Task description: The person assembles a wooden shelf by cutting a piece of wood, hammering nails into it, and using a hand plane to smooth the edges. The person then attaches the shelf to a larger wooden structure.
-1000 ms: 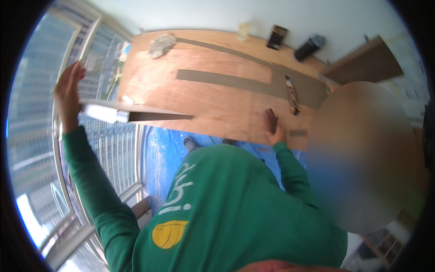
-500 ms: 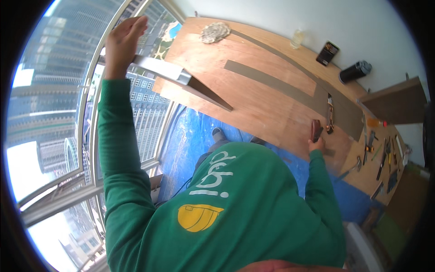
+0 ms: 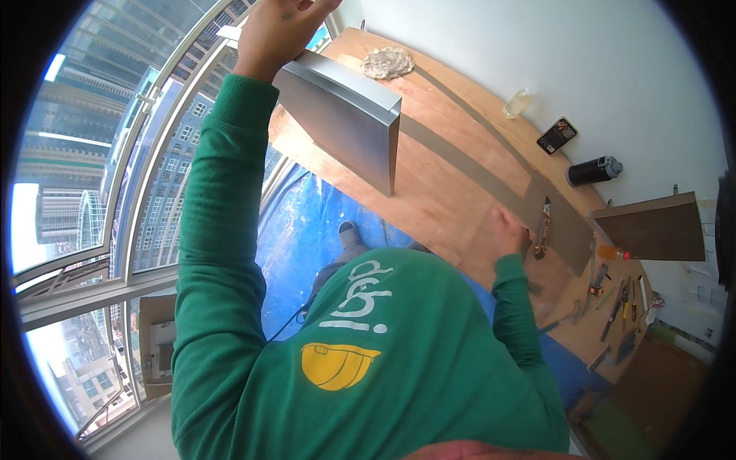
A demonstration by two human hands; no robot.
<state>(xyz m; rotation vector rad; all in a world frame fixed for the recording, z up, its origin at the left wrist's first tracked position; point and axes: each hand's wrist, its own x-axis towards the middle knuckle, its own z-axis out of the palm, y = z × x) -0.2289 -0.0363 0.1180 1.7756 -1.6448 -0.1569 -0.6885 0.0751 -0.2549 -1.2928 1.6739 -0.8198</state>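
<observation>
The left hand [image 3: 280, 27] is raised, fingers curled over the top edge of a grey panel [image 3: 345, 115] that hangs below them. The right hand [image 3: 510, 230] rests on the board [image 3: 452, 192], fingers pressed together, a knife [image 3: 543, 228] just beside them.

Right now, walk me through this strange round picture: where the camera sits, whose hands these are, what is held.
The camera sits on a person's head and looks down through a fisheye lens, so straight edges bend. The green sleeves are that person's own arms. The left hand is raised and grips a long grey panel. The right hand rests on the wooden board, beside a utility knife. On the board also lie a crumpled rag, a dark bottle and hand tools at the far end. A blue sheet covers the floor below.
</observation>
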